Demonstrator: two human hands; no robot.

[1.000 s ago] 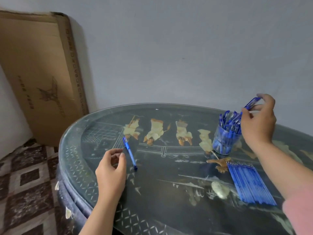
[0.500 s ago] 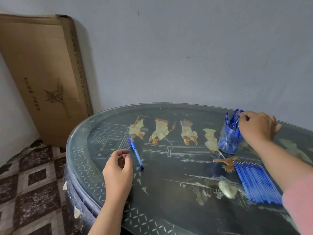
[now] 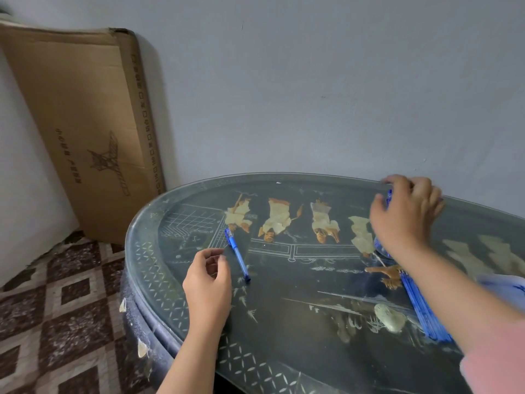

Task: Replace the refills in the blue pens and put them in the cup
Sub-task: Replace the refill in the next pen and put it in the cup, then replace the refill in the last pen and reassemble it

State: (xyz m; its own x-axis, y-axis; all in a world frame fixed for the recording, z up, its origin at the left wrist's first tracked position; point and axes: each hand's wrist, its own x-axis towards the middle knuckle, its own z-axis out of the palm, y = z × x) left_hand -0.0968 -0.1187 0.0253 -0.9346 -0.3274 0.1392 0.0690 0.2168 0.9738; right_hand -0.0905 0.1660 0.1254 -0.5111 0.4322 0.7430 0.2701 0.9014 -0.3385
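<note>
One blue pen (image 3: 237, 254) lies loose on the dark glass-topped table (image 3: 298, 322), just right of my left hand (image 3: 208, 282). That hand rests on the table with fingers loosely curled and holds nothing. My right hand (image 3: 406, 214) hangs over the clear cup (image 3: 379, 248) and hides most of it. Only the cup's lower edge and a bit of blue pen (image 3: 389, 194) between thumb and forefinger show. Whether the fingers grip anything is hidden. A bundle of blue refills (image 3: 423, 308) lies near my right forearm.
A large cardboard box (image 3: 93, 123) leans on the wall at the left, beyond the table's rounded edge. Patterned floor tiles (image 3: 56, 322) lie below. A white and blue object (image 3: 502, 282) shows at the right edge, behind my forearm.
My right hand carried a blue pen down into the cup and now covers the cup's top. The left hand stayed beside the loose pen. The view has shifted slightly.
</note>
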